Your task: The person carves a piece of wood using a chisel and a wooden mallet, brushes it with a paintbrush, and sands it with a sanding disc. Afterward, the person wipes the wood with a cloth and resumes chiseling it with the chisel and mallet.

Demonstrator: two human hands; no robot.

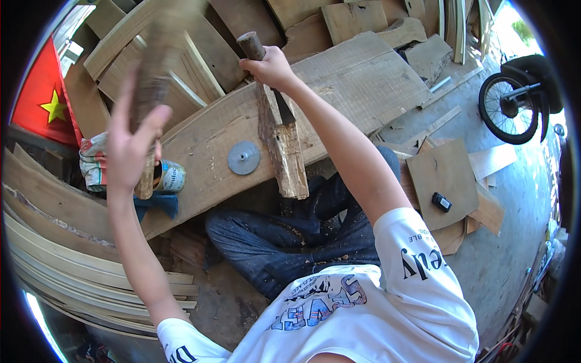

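Observation:
My left hand (136,136) is raised at the left, its fingers round a wooden mallet (151,91) whose upper end is smeared by motion. In my right hand (270,66) is a chisel by its round wooden handle (251,45). The chisel's dark blade (283,109) stands against a rough, split piece of wood (287,160). That piece lies across the plank bench (209,145), its near end jutting over the edge toward my lap. A grey metal disc (244,158) rests on the bench between my hands.
Beside the bench's left end are a tin can (172,176) and a printed bag (92,160). Boards (354,23) lean behind it. Curved wood strips (78,266) stack at lower left. A small black device (441,202) lies on a board at right; a wheel (509,109) stands beyond.

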